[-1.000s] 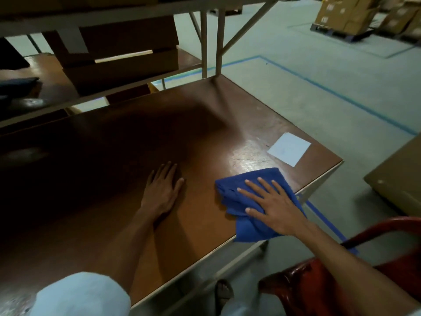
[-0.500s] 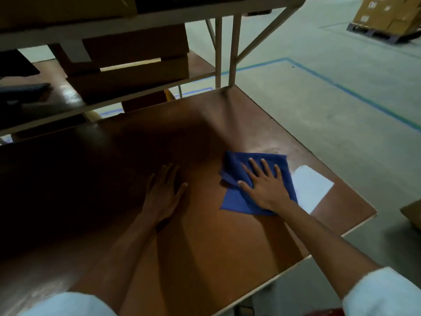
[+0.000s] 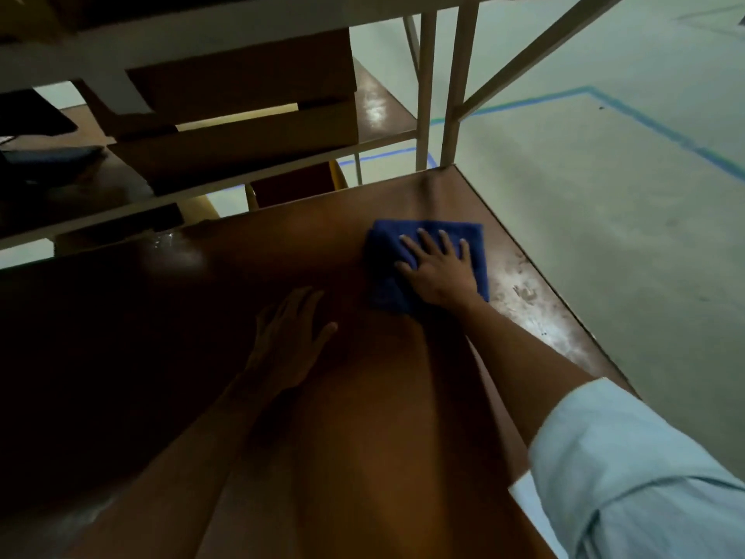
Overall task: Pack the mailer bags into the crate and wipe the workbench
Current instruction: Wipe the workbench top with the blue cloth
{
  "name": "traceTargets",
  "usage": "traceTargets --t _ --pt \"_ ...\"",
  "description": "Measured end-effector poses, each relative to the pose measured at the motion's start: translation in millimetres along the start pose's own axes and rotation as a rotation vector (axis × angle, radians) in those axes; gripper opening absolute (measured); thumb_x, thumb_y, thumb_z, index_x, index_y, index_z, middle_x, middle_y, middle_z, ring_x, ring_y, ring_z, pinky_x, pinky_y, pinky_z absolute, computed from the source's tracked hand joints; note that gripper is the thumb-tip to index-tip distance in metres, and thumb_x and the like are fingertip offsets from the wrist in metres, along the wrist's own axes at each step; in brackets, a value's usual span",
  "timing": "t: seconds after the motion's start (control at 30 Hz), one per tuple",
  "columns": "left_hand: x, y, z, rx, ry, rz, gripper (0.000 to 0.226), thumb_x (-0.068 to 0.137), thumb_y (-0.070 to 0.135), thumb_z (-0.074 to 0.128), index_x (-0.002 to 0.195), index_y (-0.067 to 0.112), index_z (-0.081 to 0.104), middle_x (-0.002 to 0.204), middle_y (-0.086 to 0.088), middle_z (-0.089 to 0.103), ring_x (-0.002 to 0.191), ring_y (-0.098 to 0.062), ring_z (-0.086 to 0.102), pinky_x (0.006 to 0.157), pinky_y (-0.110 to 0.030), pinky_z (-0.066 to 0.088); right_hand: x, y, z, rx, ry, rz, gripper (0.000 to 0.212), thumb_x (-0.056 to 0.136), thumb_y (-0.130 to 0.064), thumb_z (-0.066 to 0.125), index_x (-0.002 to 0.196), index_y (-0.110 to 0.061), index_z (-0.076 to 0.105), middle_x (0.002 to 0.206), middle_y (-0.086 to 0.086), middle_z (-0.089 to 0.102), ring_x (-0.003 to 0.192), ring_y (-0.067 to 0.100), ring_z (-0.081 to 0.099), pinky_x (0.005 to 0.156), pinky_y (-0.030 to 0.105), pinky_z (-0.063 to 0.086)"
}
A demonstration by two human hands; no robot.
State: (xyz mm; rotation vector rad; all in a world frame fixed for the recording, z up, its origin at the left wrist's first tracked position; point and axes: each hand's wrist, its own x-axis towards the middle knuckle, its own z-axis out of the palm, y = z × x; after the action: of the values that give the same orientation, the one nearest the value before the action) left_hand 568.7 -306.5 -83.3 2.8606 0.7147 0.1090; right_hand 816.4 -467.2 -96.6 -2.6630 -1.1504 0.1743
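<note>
I see two bare hands on my feed: the right hand [image 3: 439,272], whose short nails catch a little light, and the left hand [image 3: 288,340], dim in shadow. The right forearm [image 3: 520,357] and left forearm [image 3: 173,470] are uncovered. The right arm wears a pale blue sleeve [image 3: 629,470] of thin, loose cloth. It is softly creased, its hem ends above the forearm, and a doubled fold shows near the lower edge.

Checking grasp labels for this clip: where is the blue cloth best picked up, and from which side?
The blue cloth lies flat on the workbench with the right hand pressing its middle and right, so probably pinch its bare left edge, coming from the left.
</note>
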Motion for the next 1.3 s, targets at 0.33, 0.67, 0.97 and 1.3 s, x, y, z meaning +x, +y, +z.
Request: traceTargets --t 0.33,0.67,0.97,1.3 --pt "99.0 13.0 25.8 -0.036 0.036 0.019 0.07 0.097 0.065 0.018 0.158 0.031 0.022 0.167 0.006 0.017 0.154 -0.012 0.007 0.125 -0.043 0.005 100.2 26.0 -3.3 -0.03 0.024 0.112 0.066 0.095 -0.07 0.015 0.155 -0.045 0.007 0.166 -0.009 -0.001 0.152 0.025 -0.008 0.116 0.057 -0.009" --pt "98.3 10.4 27.4 -0.063 0.059 0.03 0.075 0.091 0.073 0.009 0.157 0.038 0.02 0.167 0.012 0.012 0.153 -0.006 0.002 0.126 -0.041 0.006 199.1 27.7 -11.0 -0.039 0.035 0.129 0.068 0.094 -0.07 0.013 0.156 -0.041 0.005 0.166 -0.003 -0.001 0.152 0.03 -0.006 0.115 0.063 -0.008" --pt "96.8 10.7 29.9 -0.083 0.095 0.036 0.076 0.091 0.072 0.014 0.155 0.035 0.029 0.165 0.01 0.022 0.153 -0.007 0.009 0.125 -0.04 0.007 170.3 67.7 -24.1 -0.03 0.076 0.145 0.07 0.09 -0.076 0.022 0.154 -0.046 0.015 0.166 -0.003 0.006 0.153 0.028 -0.001 0.117 0.056 -0.008" --pt "92.9 13.9 32.1 0.037 0.064 0.036 0.067 0.099 0.06 0.02 0.157 0.028 0.027 0.165 0.0 0.023 0.153 -0.017 0.015 0.124 -0.045 0.01 48.3 77.1 -27.3 -0.082 -0.026 0.022 0.067 0.093 -0.075 0.016 0.154 -0.049 0.005 0.166 -0.007 0.0 0.153 0.026 -0.002 0.121 0.049 0.003"
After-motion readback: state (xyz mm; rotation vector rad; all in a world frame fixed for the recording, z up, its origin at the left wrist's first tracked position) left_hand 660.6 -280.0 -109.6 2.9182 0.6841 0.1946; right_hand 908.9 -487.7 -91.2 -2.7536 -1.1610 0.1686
